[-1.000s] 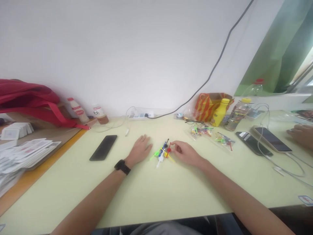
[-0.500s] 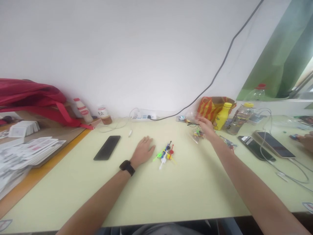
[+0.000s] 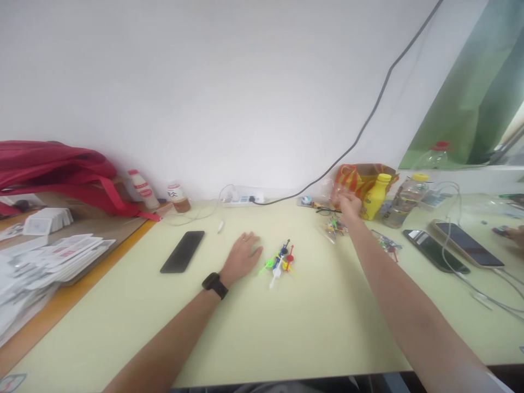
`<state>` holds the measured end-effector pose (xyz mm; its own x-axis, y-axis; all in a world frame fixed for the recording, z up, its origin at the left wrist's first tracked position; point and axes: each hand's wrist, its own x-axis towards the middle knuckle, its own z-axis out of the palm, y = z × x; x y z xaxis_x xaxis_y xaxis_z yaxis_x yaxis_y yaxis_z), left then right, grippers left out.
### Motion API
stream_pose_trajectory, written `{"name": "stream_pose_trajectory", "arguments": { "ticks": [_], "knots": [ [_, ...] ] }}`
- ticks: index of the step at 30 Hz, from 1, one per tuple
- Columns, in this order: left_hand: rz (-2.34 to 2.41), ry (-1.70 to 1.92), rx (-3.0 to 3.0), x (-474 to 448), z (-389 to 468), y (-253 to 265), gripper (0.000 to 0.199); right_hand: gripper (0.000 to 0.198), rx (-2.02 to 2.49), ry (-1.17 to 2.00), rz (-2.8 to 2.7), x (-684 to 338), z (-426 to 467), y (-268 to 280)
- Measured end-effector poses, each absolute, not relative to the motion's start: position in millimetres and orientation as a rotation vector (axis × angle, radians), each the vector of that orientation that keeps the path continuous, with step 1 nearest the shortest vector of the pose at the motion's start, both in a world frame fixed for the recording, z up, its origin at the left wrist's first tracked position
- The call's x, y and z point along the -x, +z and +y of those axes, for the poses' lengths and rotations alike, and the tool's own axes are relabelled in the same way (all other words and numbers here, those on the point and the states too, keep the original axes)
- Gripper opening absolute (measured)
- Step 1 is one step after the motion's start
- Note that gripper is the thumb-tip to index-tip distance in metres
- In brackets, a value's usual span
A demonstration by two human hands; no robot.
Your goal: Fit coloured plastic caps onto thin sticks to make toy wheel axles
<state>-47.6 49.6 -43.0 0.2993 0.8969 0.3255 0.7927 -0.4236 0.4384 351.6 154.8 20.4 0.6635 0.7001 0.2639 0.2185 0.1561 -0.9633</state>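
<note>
Palm down on the pale table, my left hand (image 3: 242,256) has its fingers apart and holds nothing. Just right of it lies a small group of coloured plastic arrow spinners (image 3: 280,262) in green, blue, black, red, yellow and white. My right hand (image 3: 350,206) reaches to the back right, fingers closed on a clear plastic bag (image 3: 331,188) that is hard to see. Below that hand more small coloured plastic pieces (image 3: 333,225) sit in or beside clear film. Another small packet of coloured pieces (image 3: 387,244) is right of my right forearm.
A black phone (image 3: 182,251) lies left of my left hand. A yellow bottle (image 3: 375,196), a striped bag (image 3: 347,177) and a clear bottle (image 3: 405,202) stand at the back right. Two phones with cables (image 3: 469,243) lie farther right. Another person's hand (image 3: 516,236) shows at the right edge.
My right hand has shifted slightly right and its fingers look more closed, with the clear bag. My left hand stays on the table. The whole view has moved a little.
</note>
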Motion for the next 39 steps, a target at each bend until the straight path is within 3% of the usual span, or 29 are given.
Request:
{"name": "stream_pose_trajectory", "arguments": {
  "ticks": [6, 9, 12, 16, 21, 23, 39],
  "knots": [
    [1.545, 1.238, -2.102, 33.9, 40.7, -3.8, 0.038, 0.022, 1.377, 0.271, -0.878, -367.8, 122.7, 66.7],
    [1.404, 1.317, -1.815, 17.3, 38.8, 43.3, 0.036, 0.034, 1.145, 0.476, -1.292, -355.8, 99.9, 98.2],
    [1.176, 1.241, -1.927, -0.6, 42.3, 94.3, 0.046, 0.05, 1.012, 0.727, -1.667, -322.5, 71.7, 125.8],
    [1.106, 1.199, -1.948, -12.3, 49.4, 129.3, 0.052, 0.043, 0.902, 0.902, -2.041, -273.5, 40.0, 144.7],
    [0.982, 0.901, -2.092, -6.6, 53.6, 120.3, 0.039, 0.045, 0.827, 0.874, -2.123, -247.1, 30.1, 141.8],
    [0.901, 0.857, -2.068, -2.9, 56.8, 113.7, 0.037, 0.038, 0.889, 0.821, -2.078, -244.5, 33.7, 138.0],
    [0.852, 1.161, -1.632, 0.9, 70.7, 103.6, 0.03, 0.04, 1.051, 0.895, -1.746, -255.2, 54.1, 130.1]
  ]
}}
